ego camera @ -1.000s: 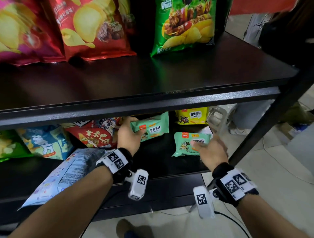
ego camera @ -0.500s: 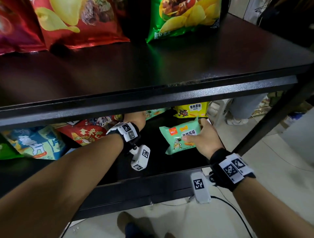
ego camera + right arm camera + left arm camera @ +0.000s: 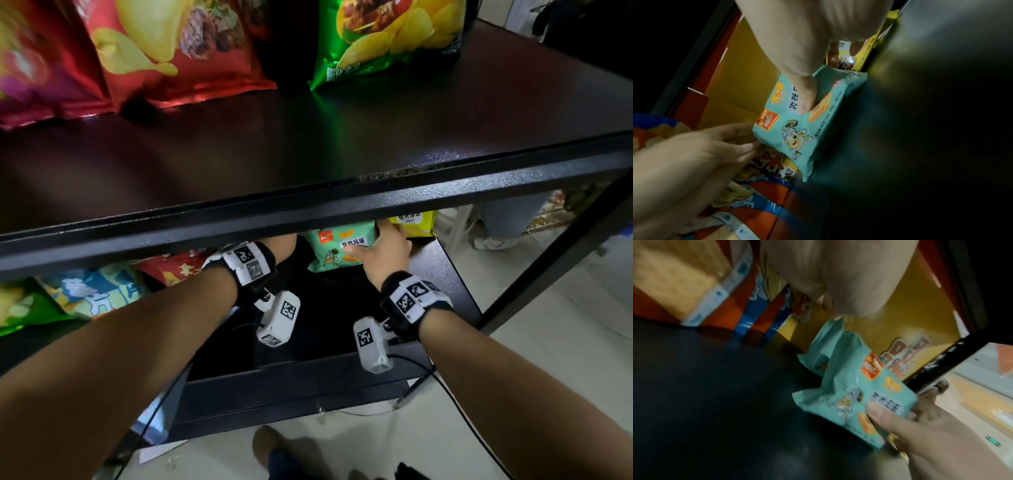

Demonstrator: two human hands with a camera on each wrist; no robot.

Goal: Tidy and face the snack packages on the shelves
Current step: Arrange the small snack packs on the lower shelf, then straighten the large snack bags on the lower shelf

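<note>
Two teal snack packets stand on the lower shelf (image 3: pixel 325 308). My right hand (image 3: pixel 373 246) grips the front teal packet (image 3: pixel 337 250) upright, thumb (image 3: pixel 805 104) on its printed face and fingers behind it. The rear teal packet (image 3: pixel 824 344) leans on a yellow-and-red box (image 3: pixel 920 313). My left hand (image 3: pixel 830 311) pinches that packet's top seam. In the head view the upper shelf's edge (image 3: pixel 342 205) hides the left hand; only its wrist band (image 3: pixel 248 262) shows. In the right wrist view the left hand's fingers (image 3: pixel 748 139) reach the front packet's left edge.
A yellow packet (image 3: pixel 416 222) stands right of the teal ones. Blue (image 3: pixel 92 294) and red (image 3: pixel 171 270) bags fill the lower shelf's left. A red chip bag (image 3: pixel 178 51) and a green one (image 3: pixel 394 41) stand on the upper shelf. A black post (image 3: pixel 565 246) bounds the right side.
Both hands moved deeper under the upper shelf. The right hand took the teal packet that lay flat and stood it up; the left hand carried its packet back against the box.
</note>
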